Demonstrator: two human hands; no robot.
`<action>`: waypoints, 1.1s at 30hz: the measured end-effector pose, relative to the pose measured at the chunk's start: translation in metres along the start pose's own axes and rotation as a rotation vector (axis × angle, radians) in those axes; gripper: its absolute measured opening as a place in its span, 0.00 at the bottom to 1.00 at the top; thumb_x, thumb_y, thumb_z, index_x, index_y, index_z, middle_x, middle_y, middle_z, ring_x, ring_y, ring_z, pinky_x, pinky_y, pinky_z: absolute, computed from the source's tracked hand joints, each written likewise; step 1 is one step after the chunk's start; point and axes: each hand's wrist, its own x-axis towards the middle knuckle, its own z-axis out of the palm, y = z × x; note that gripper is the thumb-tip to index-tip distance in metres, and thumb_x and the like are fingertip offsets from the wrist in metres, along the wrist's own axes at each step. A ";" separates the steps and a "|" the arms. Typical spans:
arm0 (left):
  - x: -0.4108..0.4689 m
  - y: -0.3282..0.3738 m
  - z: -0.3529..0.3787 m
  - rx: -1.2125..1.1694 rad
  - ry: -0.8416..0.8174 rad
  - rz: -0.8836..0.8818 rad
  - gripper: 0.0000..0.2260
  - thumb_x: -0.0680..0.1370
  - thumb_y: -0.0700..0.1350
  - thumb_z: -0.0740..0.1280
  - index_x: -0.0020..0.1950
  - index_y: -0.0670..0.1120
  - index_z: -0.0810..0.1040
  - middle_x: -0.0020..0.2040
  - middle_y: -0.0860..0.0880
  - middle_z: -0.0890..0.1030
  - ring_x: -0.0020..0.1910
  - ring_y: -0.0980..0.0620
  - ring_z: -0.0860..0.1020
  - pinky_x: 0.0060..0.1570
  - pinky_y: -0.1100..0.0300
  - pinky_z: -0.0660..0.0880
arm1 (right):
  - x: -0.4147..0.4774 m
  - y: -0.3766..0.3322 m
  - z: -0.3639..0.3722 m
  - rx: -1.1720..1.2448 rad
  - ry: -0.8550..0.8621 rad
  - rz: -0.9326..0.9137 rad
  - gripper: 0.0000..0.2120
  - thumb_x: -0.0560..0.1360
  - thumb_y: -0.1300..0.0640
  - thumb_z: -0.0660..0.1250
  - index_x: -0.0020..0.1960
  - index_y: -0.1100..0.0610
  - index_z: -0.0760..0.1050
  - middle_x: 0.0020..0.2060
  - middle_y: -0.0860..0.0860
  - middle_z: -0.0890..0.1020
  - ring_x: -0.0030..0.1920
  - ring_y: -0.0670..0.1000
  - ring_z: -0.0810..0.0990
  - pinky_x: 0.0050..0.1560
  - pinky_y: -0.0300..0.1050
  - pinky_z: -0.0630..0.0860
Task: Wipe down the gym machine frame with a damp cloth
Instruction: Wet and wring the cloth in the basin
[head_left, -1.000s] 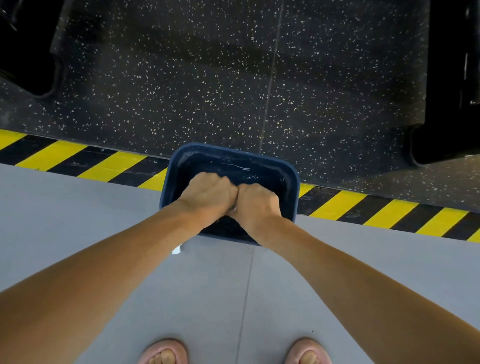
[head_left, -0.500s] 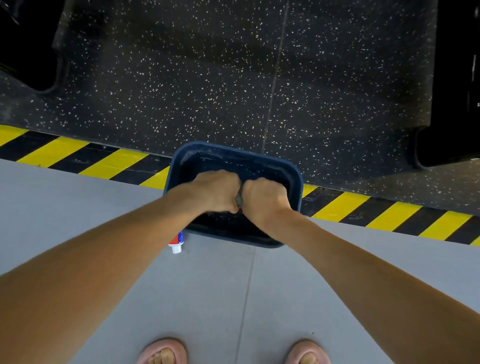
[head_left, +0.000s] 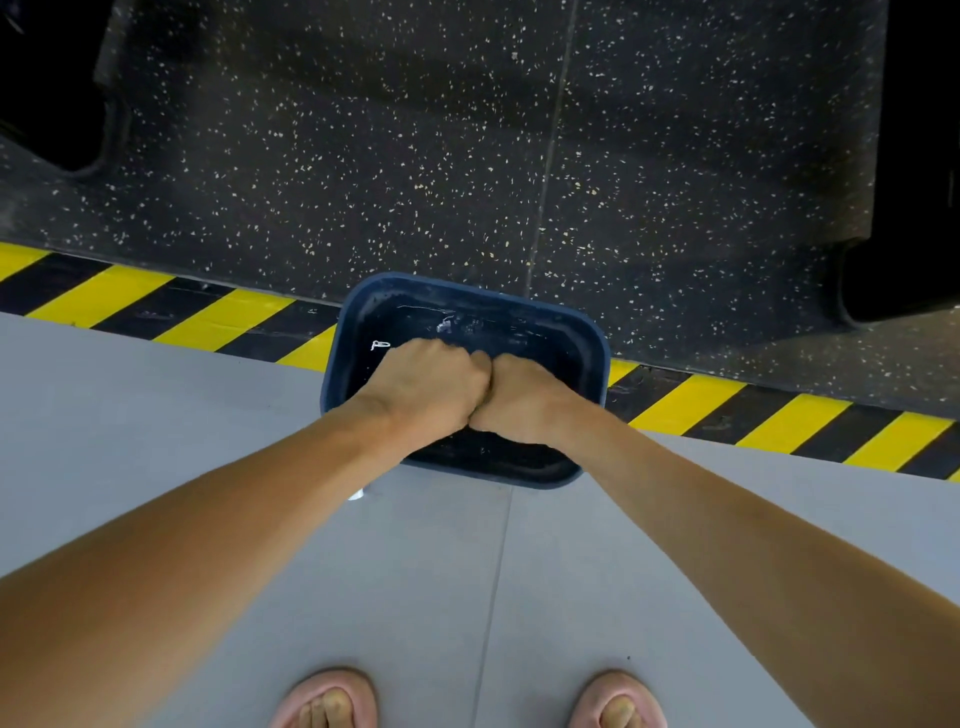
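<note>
Surroundings: a dark blue basin (head_left: 467, 292) with glinting water sits across the yellow-black hazard stripe (head_left: 218, 317), well apart from the black machine bases (head_left: 909, 208) at both upper corners.
Obstruction: the left forearm hides all but the tip of a small white object (head_left: 357, 493) just beside the basin.
Hands: left hand (head_left: 431, 389) and right hand (head_left: 524, 400) are clenched, knuckles touching, over the basin.
Cloth: not visible. Cannot tell whether the fists enclose it.

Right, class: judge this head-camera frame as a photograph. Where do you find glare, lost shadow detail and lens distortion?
Head view, glare: white glints on the water in the basin. Head view, shadows: the machine bases in the top corners sink to black. Head view, distortion: the wide lens swells both forearms toward the bottom corners. Head view, focus: left hand and right hand look sharp.
</note>
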 end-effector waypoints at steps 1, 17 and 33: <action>0.001 0.002 -0.002 -0.052 -0.033 -0.026 0.06 0.77 0.40 0.59 0.53 0.43 0.74 0.46 0.45 0.80 0.44 0.44 0.79 0.36 0.55 0.66 | -0.002 0.000 0.003 -0.142 0.105 -0.042 0.08 0.74 0.62 0.62 0.37 0.55 0.68 0.32 0.50 0.72 0.36 0.53 0.75 0.32 0.42 0.68; 0.023 -0.004 -0.025 -0.992 -0.806 -0.332 0.17 0.64 0.31 0.59 0.25 0.48 0.56 0.24 0.50 0.56 0.23 0.52 0.53 0.25 0.65 0.52 | 0.011 0.032 0.003 -0.764 0.622 -0.536 0.17 0.53 0.59 0.81 0.31 0.61 0.73 0.20 0.52 0.74 0.16 0.54 0.71 0.22 0.37 0.62; -0.036 -0.013 -0.029 -1.175 -0.281 -0.319 0.09 0.79 0.46 0.65 0.59 0.53 0.73 0.49 0.52 0.79 0.47 0.51 0.80 0.43 0.59 0.76 | -0.024 0.015 -0.010 0.129 0.113 -0.187 0.42 0.67 0.64 0.75 0.71 0.47 0.55 0.57 0.53 0.75 0.55 0.54 0.77 0.59 0.50 0.75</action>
